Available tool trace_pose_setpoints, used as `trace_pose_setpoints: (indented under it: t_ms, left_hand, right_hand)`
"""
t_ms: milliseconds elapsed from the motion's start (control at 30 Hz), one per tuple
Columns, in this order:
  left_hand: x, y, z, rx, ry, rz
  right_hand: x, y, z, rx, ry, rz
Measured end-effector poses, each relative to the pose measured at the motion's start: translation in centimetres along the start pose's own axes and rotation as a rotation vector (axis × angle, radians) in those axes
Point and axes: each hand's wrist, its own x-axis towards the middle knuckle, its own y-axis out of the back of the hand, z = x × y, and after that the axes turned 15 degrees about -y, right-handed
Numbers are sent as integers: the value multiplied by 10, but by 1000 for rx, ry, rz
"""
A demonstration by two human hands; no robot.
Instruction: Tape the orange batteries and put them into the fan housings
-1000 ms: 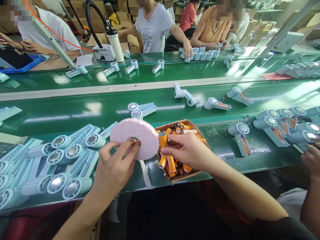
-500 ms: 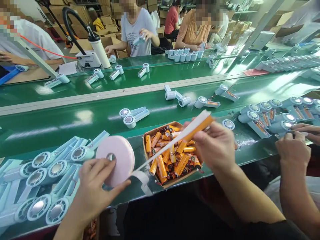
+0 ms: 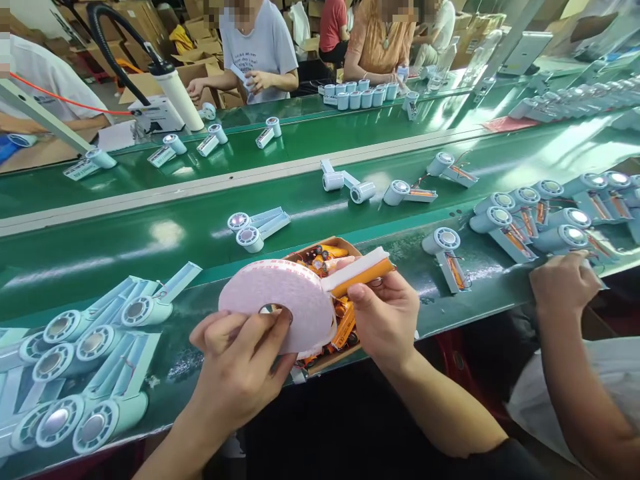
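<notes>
The foam tape roll (image 3: 280, 303), judged light and soft, is pinched at its core by the left hand (image 3: 240, 367). The orange battery (image 3: 363, 275), stiff and smooth, is gripped mid-length by the right hand (image 3: 387, 317).

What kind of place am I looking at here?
Most likely a factory assembly line for small handheld fans. A long green conveyor carries rows of fan bodies, a box holds orange batteries, and several people work along the belt, with cartons stacked behind.
</notes>
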Motion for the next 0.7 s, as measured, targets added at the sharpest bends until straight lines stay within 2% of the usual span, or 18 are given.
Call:
trace_pose_setpoints:
  t_ms: [100,167,300,367,433,500,567,600,633,700]
  left_hand:
    - [-7,7,-4,19,21,-2]
    - [-9,10,-3,34,24,4]
    - [-5,7,14,5,30,48]
    - [-5,7,23,-65,-17,55]
    - [-13,10,23,-195,-132,-6]
    - [-34,12,10,-271,-156,-100]
    - [-69,11,-15,-204,12,-187]
    - [-89,10,-29,-139,139,-228]
    - [-109,8,-43,-97,259,-277]
    - [-141,4,-62,-109,462,-389]
  right_hand:
    - [3,3,-12,64,127,90]
    - [1,-1,-13,81,160,102]
    - [-12,-17,6,57,34,-11]
    - [-7,-19,5,58,-7,-48]
    - [14,-10,-16,74,71,-27]
    - [44,11,-49,133,287,70]
    - [68,38,-79,195,498,159]
    - [73,52,-88,156,519,177]
    - [74,66,-90,95,503,199]
    - [62,92,-79,-21,375,253]
